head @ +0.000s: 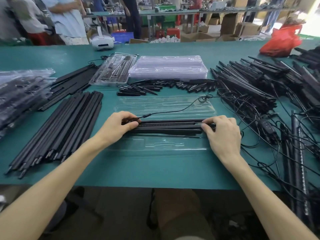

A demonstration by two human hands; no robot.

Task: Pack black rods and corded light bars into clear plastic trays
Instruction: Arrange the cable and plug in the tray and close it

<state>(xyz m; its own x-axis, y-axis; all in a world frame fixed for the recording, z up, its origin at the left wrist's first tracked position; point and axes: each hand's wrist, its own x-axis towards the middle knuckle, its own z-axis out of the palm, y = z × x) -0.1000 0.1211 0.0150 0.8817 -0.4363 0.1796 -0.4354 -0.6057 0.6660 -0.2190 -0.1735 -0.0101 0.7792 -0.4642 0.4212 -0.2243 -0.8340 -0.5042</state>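
Observation:
A clear plastic tray [161, 146] lies open on the green table in front of me. Black bars [169, 126] lie side by side across its middle. My left hand [117, 125] pinches the bars' left end, where a thin black cord [173, 111] leaves and curls over the tray's far half [164, 104]. My right hand [223, 132] presses its fingertips on the bars' right end. Loose black rods [57, 129] lie in a bundle to the left. A tangled heap of corded light bars [256, 87] fills the right side.
A stack of empty clear trays [168, 66] stands at the back, with one packed tray [112, 70] beside it. Short black pegs [164, 85] are scattered in front of the stack. Bagged packs [20, 90] lie far left. A white headset [102, 41] and a red bag [280, 42] sit at the far edge.

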